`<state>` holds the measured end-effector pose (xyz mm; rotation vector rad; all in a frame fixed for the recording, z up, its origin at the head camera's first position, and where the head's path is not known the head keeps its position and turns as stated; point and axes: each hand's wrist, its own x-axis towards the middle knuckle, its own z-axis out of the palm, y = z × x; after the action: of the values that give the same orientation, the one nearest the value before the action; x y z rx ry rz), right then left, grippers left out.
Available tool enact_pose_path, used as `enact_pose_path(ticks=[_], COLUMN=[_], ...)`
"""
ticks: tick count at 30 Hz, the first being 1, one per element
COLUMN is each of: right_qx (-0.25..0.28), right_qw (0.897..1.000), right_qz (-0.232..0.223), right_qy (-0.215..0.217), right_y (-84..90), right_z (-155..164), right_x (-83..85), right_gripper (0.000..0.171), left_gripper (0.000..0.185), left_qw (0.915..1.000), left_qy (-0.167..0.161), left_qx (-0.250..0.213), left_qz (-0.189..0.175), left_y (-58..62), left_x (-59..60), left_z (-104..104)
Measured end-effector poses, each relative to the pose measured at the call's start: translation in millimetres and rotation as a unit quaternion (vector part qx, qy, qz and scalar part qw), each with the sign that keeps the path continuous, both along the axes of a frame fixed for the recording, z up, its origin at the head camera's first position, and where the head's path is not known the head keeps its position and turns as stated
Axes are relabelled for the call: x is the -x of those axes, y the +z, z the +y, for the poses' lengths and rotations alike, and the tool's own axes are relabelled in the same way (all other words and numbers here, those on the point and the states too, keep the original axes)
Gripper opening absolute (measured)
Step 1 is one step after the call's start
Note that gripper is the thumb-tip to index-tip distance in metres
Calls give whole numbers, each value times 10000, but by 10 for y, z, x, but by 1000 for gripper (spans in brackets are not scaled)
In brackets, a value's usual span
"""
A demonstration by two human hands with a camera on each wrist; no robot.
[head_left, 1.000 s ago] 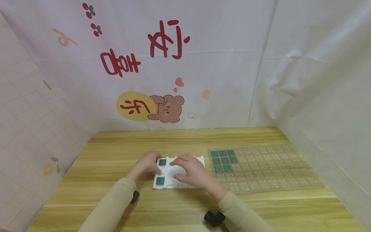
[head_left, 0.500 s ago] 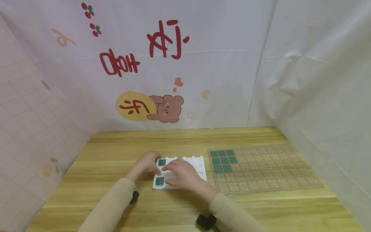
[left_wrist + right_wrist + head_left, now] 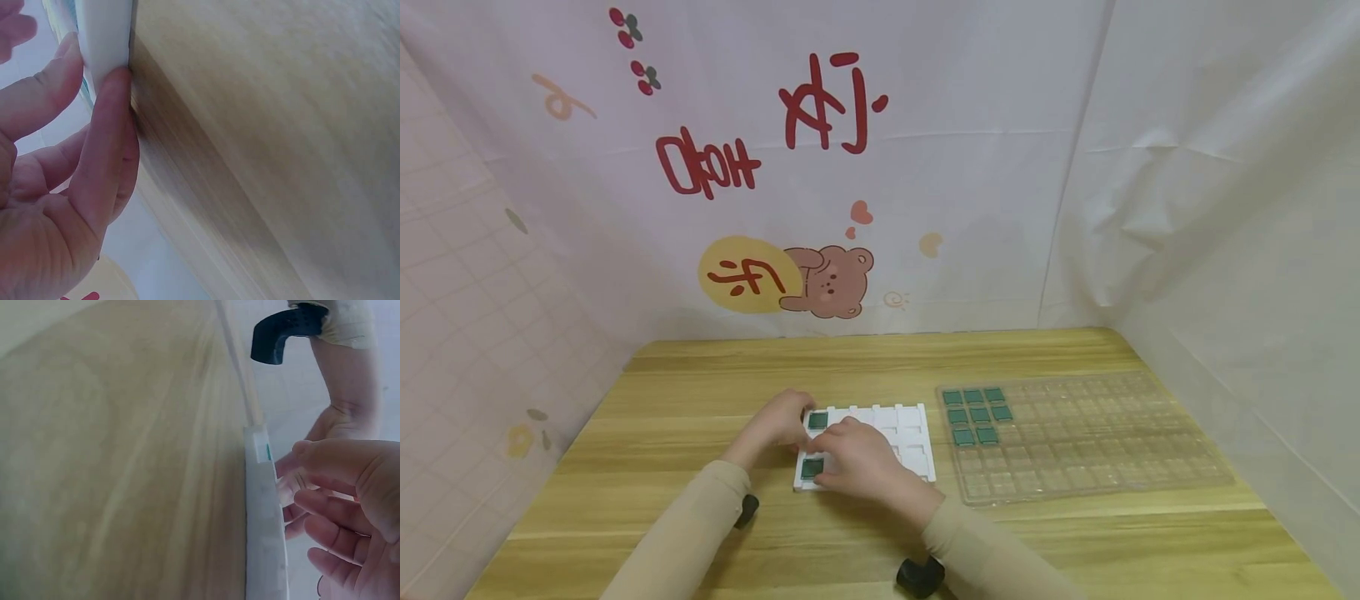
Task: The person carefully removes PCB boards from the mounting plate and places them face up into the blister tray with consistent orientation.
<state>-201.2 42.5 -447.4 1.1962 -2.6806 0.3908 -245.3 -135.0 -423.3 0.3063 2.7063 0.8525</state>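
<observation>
A white tray [image 3: 912, 435] with square pockets lies on the wooden table. Green square chips sit in its left column, a far chip [image 3: 817, 421] and a near chip [image 3: 812, 468]. My left hand [image 3: 782, 419] grips the tray's left edge; in the left wrist view its thumb and a finger [image 3: 103, 134] pinch the white edge. Over the tray's left part is my right hand [image 3: 861, 461], its thumb tip close to the near chip and its index finger between the two chips. In the right wrist view the right hand's fingers [image 3: 334, 512] are loosely bent, with nothing visible between them and the thumb.
To the right lies a clear plastic tray [image 3: 1090, 475] with many small pockets. Several green chips [image 3: 978, 415] fill its far left corner. White printed cloth [image 3: 970, 167] hangs behind the table [image 3: 715, 367] and along its sides.
My right hand has moved left across the white tray to the left column of chips, uncovering the tray's right pockets. My left hand keeps its hold on the edge.
</observation>
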Motion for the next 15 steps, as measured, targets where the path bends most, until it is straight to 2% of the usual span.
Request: enact_pose_path(ticks=[7, 15], right_qx=[-343, -514], right_qw=[9989, 9974], right_qz=[245, 380], right_qy=[-193, -341], right_y=[-84, -130], right_z=[-70, -135], right_x=[4, 7], right_gripper=[34, 36], left_gripper=[56, 54], left_qw=[9999, 10000], left_qy=[18, 12], left_qx=[124, 62], left_qz=[36, -23], left_y=[-12, -6], left_x=[10, 9], left_z=[4, -3])
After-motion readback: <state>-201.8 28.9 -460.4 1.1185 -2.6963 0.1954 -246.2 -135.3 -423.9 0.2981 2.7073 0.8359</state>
